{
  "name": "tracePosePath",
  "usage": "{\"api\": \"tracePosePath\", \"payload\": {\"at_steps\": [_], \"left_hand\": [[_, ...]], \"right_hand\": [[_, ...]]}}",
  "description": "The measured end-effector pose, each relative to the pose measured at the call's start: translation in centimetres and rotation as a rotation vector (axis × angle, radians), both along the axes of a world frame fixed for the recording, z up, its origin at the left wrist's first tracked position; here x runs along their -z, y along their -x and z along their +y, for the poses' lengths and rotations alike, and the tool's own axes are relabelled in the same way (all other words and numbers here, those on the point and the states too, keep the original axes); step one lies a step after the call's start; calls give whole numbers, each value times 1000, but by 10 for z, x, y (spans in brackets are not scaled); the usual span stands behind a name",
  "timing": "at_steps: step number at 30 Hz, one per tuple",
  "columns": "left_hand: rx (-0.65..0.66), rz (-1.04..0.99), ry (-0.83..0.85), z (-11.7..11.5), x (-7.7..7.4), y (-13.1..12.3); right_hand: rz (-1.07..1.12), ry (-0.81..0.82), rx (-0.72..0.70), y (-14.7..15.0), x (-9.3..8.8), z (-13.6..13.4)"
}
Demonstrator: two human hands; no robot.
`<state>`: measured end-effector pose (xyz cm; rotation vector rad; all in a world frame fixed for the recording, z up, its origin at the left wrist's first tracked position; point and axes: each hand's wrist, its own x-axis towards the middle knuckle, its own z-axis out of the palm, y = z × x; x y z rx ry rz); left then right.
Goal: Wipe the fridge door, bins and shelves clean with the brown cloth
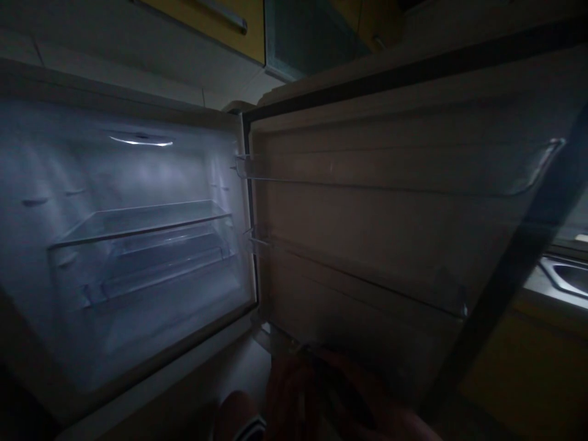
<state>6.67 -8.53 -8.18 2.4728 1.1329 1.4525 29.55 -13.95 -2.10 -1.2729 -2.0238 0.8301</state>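
In the head view, the open refrigerator door (367,236) is your landmark, filling the space straight ahead; standing wide as it does, it presumably gives your hands room at its inner face. Your left hand (290,386) and right hand (362,392) are close together before its lower part, near the hinge side, perhaps because both are busy at one spot. That corner is so dark that you cannot tell whether your fingers are spread, pressed together or pinching something, and your hands hide part of the door behind them. Higher on the door, the transparent upper door bin (535,174) and middle door bin (367,282) jut toward you, so they could catch an arm raised carelessly. To the door's left is the lit compartment (156,177), with its lamp (141,141), a glass shelf (151,222) and a transparent tray (165,266) below. Above the door hang a yellow wall cabinet (220,24) and a glass-fronted cabinet (307,33); past its right edge, a steel sink (550,271) sits in the bench (535,283), over a yellow base cabinet (509,367).
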Motion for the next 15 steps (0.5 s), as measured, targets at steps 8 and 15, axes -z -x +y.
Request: {"api": "tracePosePath", "payload": {"at_steps": [8,15], "left_hand": [[488,666,311,56,-46,-47],[220,612,376,111,-43,41]], "right_hand": [[-168,-294,293,-18,63,4],[-368,-617,336,-40,91,7]]}}
